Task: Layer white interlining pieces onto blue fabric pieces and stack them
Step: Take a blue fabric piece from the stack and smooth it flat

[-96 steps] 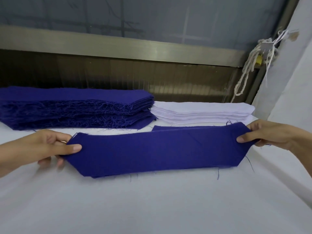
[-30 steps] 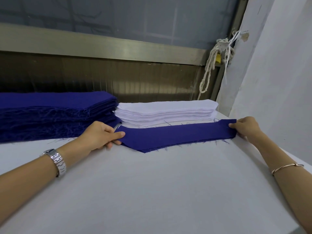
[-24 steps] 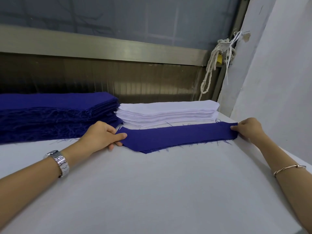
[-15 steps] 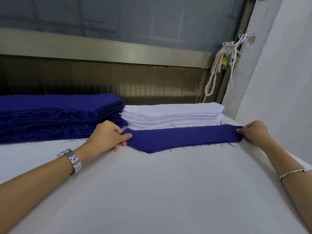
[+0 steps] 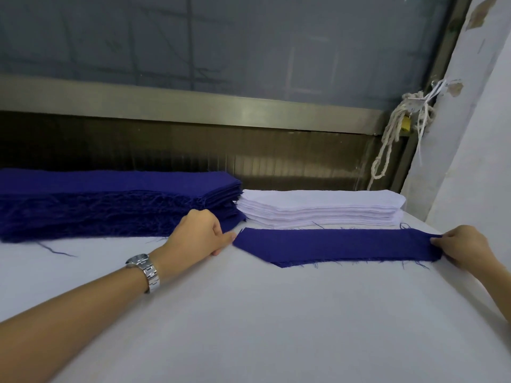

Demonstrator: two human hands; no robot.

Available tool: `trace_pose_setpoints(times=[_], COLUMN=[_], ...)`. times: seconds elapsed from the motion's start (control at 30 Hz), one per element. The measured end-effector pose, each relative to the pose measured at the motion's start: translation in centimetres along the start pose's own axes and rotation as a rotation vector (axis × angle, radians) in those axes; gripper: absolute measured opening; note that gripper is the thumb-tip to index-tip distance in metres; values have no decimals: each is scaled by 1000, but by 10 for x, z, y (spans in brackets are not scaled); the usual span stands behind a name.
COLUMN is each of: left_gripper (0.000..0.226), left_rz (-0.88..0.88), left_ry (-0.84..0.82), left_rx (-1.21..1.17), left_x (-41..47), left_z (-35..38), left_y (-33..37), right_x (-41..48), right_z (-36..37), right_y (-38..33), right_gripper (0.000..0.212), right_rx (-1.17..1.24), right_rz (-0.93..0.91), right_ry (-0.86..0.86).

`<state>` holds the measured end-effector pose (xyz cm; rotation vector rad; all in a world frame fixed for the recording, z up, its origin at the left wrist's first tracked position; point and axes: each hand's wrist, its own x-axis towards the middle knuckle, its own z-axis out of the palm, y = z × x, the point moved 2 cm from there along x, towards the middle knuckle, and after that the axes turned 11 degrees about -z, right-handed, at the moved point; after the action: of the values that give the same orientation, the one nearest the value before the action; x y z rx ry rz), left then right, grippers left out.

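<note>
A single blue fabric piece point(image 5: 331, 246) lies flat on the white table point(image 5: 249, 313), just in front of the stack of white interlining pieces point(image 5: 318, 208). My right hand point(image 5: 461, 246) pinches its right end, thumb on top. My left hand point(image 5: 197, 234), with a metal watch on the wrist, rests on the table beside the piece's pointed left tip. Its fingers are loosely curled and hold nothing, and its thumb tip is right at the tip. A tall stack of blue fabric pieces point(image 5: 110, 200) with frayed edges sits at the back left.
A metal rail and a dark panel point(image 5: 193, 150) run behind the stacks. A knotted white rope point(image 5: 392, 139) hangs at the back right beside a white wall point(image 5: 470, 161) that borders the table's right side.
The blue piece was carried back and laid flat in front of the white stack. My left hand has since slid off its left end; my right hand keeps its hold.
</note>
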<state>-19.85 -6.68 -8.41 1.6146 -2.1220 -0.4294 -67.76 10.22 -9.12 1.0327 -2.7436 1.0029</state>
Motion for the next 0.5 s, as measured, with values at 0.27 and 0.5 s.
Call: trace_pose_setpoints(times=[0.27, 0.5], left_gripper=[31, 14], left_rz=[281, 259], left_ry=[424, 670], left_rx=[-101, 39], left_x=[-22, -9], left_z=[-67, -129], left_y=[-52, -107], right_x=[-48, -81], right_z=[10, 58], right_y=[-98, -217], right_gripper=[28, 11], right_rx=[51, 159], right_rz=[-384, -704], right_ry=[82, -87])
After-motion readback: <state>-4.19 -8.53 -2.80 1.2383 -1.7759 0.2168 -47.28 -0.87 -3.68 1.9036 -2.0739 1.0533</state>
